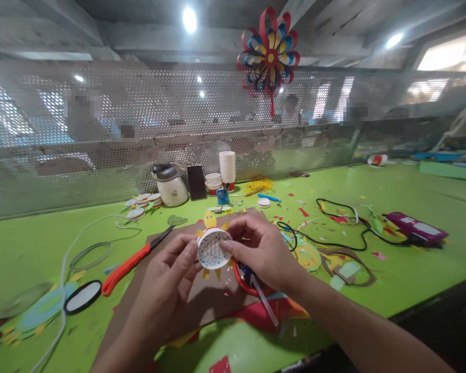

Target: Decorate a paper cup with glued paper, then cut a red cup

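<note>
A small paper turtle (213, 249) is held up between both hands. Its round white shell carries dark grid lines and blue dots, and a yellow head (209, 218) and yellow legs stick out around it. My left hand (180, 269) is closed on the shell's left edge, thumb in front. On the right edge, my right hand (262, 248) pinches the shell with its thumb across the face. Beneath them lies a brown board (147, 295). Close under my right hand are a red loop (243, 282), partly hidden, and a translucent stick (266, 305).
An orange-handled tool with a dark blade (126, 269) lies left of the board. Behind stand a jar (171, 186), a dark phone-like slab (197, 182) and stacked paper cups (227, 168). Black cable runs to a purple box (415, 228) at right. Paper scraps litter the green table (404, 290).
</note>
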Motion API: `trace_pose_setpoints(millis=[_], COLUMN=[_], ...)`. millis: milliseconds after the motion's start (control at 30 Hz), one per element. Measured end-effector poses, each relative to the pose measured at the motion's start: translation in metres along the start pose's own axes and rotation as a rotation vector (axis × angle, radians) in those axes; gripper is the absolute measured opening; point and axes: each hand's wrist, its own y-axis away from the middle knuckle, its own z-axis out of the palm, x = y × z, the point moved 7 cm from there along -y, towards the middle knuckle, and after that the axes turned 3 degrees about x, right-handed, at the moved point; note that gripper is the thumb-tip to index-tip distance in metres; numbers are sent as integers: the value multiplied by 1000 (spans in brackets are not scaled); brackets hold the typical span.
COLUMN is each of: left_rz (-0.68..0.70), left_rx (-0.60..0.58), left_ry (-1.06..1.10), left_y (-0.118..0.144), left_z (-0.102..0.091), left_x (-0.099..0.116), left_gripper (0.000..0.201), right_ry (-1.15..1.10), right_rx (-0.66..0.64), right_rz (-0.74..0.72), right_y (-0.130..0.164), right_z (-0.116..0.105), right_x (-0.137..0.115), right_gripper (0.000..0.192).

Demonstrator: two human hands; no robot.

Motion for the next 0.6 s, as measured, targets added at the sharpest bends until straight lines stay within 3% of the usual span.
trace_pose_setpoints(millis=[200, 333, 467, 600], left_rz=[-146, -233, -266, -305], left_rx=[-20, -75, -116, -85], left_ry=[46, 62, 70, 88], left_y=[-3, -4, -4, -4], left_z=[3, 6, 11, 11], left_x=[-9, -17, -20, -21], left_gripper=[19, 24, 28, 30], right_ry=[-65, -30, -5, 35], right_rx=[-50, -34, -17, -16], right_rz=[136, 146, 189, 225], right_y=[-4, -5, -7, -8], right_z=[-3, -5, -5, -4], right_x=[6, 9, 16, 24], right_gripper=[25, 22, 24, 22])
